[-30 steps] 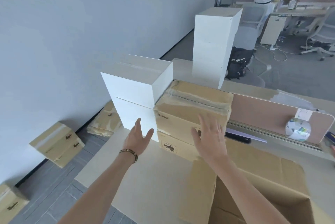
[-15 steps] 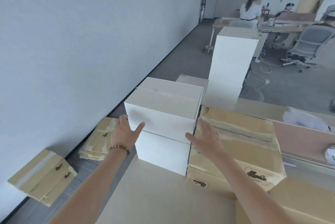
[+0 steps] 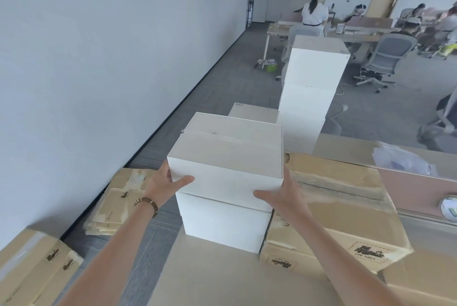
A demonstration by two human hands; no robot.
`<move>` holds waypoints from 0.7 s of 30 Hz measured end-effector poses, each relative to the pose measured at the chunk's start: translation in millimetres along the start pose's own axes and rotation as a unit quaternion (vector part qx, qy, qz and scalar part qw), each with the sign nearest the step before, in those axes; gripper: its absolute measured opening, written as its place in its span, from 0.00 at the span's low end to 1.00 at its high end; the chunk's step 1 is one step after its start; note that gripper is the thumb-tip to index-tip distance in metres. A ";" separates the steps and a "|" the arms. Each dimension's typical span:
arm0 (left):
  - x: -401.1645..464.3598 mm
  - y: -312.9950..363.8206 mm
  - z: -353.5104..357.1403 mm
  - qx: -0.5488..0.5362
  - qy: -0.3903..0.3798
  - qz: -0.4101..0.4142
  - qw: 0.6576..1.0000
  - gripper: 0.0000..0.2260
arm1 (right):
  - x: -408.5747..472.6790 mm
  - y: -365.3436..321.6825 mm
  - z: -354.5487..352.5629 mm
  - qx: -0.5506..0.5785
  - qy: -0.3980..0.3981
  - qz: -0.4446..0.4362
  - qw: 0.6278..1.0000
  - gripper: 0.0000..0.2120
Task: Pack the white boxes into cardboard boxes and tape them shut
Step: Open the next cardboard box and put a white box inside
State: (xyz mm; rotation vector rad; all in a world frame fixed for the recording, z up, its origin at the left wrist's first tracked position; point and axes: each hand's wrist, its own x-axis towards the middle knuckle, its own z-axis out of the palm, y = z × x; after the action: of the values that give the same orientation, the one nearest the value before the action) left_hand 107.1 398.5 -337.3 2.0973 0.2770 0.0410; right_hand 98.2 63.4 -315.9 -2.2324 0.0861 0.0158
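Note:
Two white boxes are stacked on the table in front of me. My left hand [image 3: 168,183] presses the left side of the top white box [image 3: 230,157], thumb on its front face. My right hand [image 3: 284,196] grips its right side at the lower front corner. The lower white box [image 3: 222,224] stands under it. Taped cardboard boxes [image 3: 341,206] are stacked right beside them, touching the white stack. A taller stack of white boxes [image 3: 311,88] rises further back.
Flattened cardboard [image 3: 118,204] and a taped cardboard box [image 3: 37,263] lie on the floor at left by the wall. A tape roll [image 3: 450,209] sits at the right edge beside a pink divider [image 3: 420,192]. People sit at desks far behind.
Both hands have moved from the cardboard box front to the top white box and closed on its two sides. My view has swung left and closer.

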 end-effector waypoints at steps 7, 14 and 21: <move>21.8 3.6 -2.1 -0.059 -0.111 -0.009 0.992 0.34 | 5.0 -5.7 6.2 0.050 -0.027 0.015 0.998 0.59; 22.2 13.0 0.4 -0.159 -0.166 -0.032 0.973 0.45 | 4.4 -9.8 7.4 0.050 -0.026 -0.012 0.998 0.63; 19.6 20.6 2.1 -0.228 -0.158 -0.002 0.961 0.47 | 1.7 -17.1 2.9 0.062 -0.029 -0.009 0.998 0.63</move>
State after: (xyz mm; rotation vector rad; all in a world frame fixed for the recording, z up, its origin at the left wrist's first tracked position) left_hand 130.3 390.8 -322.5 1.6131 0.0677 -0.2126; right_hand 101.0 76.0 -304.3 -2.1059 0.0342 0.0648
